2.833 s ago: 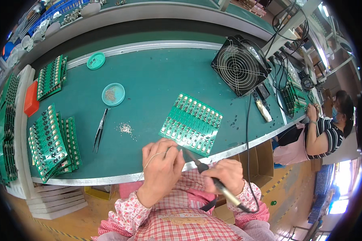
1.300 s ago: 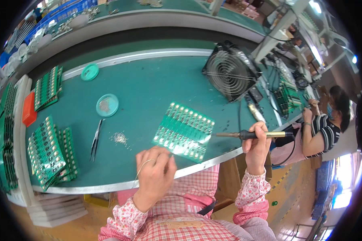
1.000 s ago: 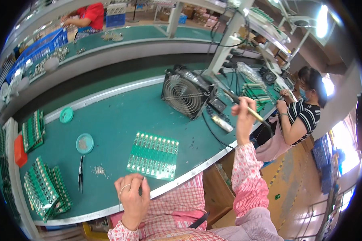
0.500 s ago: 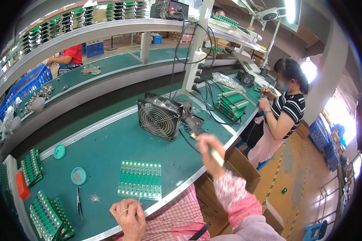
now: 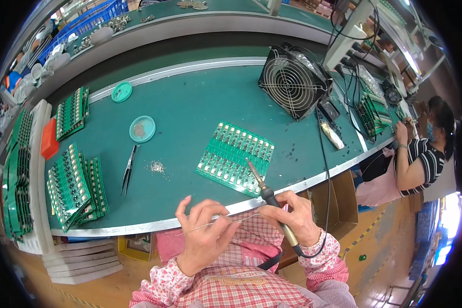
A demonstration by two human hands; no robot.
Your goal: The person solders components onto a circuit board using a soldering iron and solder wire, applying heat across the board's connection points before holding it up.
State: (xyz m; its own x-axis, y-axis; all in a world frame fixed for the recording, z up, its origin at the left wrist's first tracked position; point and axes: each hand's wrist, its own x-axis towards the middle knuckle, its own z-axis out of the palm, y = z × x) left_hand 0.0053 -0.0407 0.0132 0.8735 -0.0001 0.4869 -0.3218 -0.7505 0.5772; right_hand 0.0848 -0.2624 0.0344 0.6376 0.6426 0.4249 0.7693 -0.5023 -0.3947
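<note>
My left hand point(image 5: 208, 231) is closed in a loose pinch on a thin silvery solder wire point(image 5: 203, 226) at the near table edge. The wire runs across toward the fingertips of my right hand point(image 5: 299, 218). That hand grips a soldering iron point(image 5: 268, 194), its cable trailing from the handle's end. The iron's tip points away from me, over the right part of a green circuit board panel point(image 5: 226, 150); whether it touches is unclear. The panel lies flat with rows of small pale components. Tweezers point(image 5: 129, 171) and a heap of tiny parts point(image 5: 157, 167) lie to its left.
A square fan point(image 5: 291, 82) stands behind the panel, near a soldering iron stand point(image 5: 329, 110). Stacked circuit boards point(image 5: 69, 185) and a red box point(image 5: 49, 138) sit left. A round dish point(image 5: 142, 129) and green lid point(image 5: 121, 92) lie farther back. A co-worker point(image 5: 421, 154) sits right.
My right hand has brought the soldering iron from beside the stand back toward the panel. My left hand has lifted from the panel's near edge, wire in its fingers. The view has shifted.
</note>
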